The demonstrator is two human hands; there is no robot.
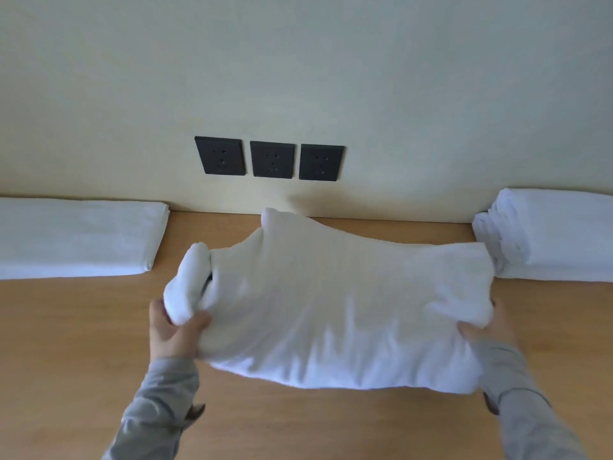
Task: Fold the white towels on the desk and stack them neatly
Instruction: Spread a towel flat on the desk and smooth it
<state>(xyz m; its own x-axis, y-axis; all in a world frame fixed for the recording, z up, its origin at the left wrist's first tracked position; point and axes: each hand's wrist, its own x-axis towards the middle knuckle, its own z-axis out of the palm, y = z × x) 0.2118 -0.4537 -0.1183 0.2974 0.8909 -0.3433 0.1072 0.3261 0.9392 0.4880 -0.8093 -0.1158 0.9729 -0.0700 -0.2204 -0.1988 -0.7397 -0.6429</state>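
1. A pale wall (431,94) rises behind your wooden desk (83,343). Three dark wall sockets (272,160) sit in a row at its middle.
2. A flat folded towel pile (76,237) lies far left against the wall. A taller stack of folded towels (557,234) sits far right, just beside the cloth you hold.
3. Between them, over the desk's middle, you hold a white towel (331,310). It is rumpled and slightly blurred, with its left end bunched into a roll.
4. Your left hand (172,330) curls around that bunched end. Your right hand (487,330) grips the right edge, fingers hidden under the cloth.

Cream wall (298,61), three dark sockets (272,160)
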